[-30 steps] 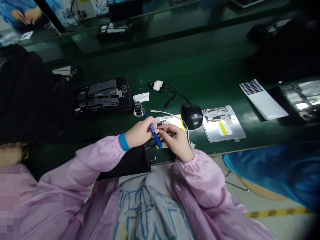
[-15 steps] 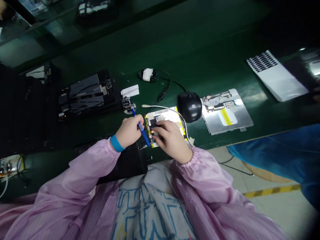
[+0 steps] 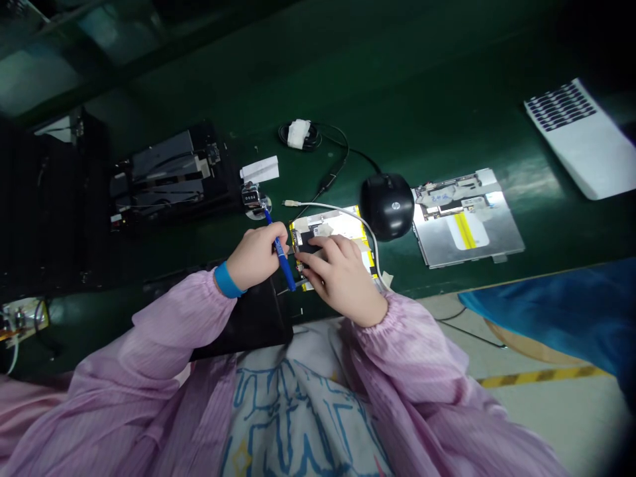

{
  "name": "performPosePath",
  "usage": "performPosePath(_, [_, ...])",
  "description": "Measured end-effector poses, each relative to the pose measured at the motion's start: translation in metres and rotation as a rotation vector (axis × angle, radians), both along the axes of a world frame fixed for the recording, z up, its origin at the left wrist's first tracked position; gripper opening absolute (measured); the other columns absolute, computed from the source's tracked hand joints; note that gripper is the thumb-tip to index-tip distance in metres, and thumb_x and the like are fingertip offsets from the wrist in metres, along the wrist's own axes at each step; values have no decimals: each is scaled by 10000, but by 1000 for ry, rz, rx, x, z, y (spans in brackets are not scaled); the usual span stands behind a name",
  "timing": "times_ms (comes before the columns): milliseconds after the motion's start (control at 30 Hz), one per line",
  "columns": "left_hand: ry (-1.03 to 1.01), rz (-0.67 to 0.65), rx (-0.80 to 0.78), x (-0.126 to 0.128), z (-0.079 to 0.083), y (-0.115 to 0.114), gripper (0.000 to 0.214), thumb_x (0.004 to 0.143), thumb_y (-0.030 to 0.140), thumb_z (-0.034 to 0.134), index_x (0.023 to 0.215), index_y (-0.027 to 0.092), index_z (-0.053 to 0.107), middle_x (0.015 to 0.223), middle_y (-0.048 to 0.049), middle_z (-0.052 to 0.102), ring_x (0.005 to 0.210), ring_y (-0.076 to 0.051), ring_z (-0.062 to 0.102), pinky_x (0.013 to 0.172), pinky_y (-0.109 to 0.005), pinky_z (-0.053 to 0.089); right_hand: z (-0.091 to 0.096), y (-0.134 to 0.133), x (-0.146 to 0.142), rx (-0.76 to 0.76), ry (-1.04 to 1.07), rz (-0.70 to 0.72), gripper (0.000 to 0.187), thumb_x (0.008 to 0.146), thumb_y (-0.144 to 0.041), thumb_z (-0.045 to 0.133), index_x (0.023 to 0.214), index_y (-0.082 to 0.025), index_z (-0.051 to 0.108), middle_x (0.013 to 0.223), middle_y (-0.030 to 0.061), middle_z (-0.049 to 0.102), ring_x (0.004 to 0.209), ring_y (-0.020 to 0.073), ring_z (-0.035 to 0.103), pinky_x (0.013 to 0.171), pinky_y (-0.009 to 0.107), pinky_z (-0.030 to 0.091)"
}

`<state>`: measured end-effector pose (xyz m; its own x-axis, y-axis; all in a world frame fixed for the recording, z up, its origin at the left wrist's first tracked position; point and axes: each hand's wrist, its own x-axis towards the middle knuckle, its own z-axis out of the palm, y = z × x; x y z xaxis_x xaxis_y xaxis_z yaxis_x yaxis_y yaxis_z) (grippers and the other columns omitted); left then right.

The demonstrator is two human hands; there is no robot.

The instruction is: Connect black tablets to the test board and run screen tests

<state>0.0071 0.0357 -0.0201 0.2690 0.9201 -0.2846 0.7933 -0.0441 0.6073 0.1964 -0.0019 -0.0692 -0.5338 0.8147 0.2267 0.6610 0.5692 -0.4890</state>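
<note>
My left hand (image 3: 258, 257), with a blue band at its wrist, is closed around a blue pen (image 3: 285, 268). The pen slants across, its lower end near the left edge of a flat electronic assembly (image 3: 350, 228). This assembly has white panels, yellow taped edges and a dark strip of circuitry. My right hand (image 3: 342, 277) lies over its lower part, fingers bent and apart, fingertips touching the circuitry at the left side. A white cable (image 3: 342, 211) curves over the assembly and runs down past its right edge. My right palm hides part of the assembly.
A black mouse (image 3: 387, 207) stands right of the assembly, beside a silver panel (image 3: 467, 232) with circuitry. Further right lies a white label sheet (image 3: 586, 146). At left are an opened dark device (image 3: 171, 175) and a small black object (image 3: 251, 195). A coiled cable (image 3: 299, 135) lies behind.
The view has shifted a little, so the mouse, panel and label sheet appear further right. My left hand keeps the pen, and my right fingertips have shifted slightly left on the assembly.
</note>
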Motion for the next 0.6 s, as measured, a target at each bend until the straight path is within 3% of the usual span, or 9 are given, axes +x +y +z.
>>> performPosePath(300, [47, -32, -33, 2, -2, 1, 136, 772, 161, 526, 682, 203, 432, 659, 2, 611, 658, -168, 584, 618, -278, 404, -4, 1, 2, -81, 132, -32, 295, 910, -297, 542, 1180, -215, 625, 1199, 115, 590, 1102, 298, 491, 927, 481, 410])
performPosePath(600, [97, -57, -20, 6, -1, 0, 144, 751, 84, 520, 683, 197, 462, 683, -3, 629, 695, -187, 580, 678, -306, 393, -4, 0, 1, -71, 147, -41, 278, 910, -294, 545, 1146, -189, 648, 1184, 124, 598, 1097, 295, 494, 932, 479, 422])
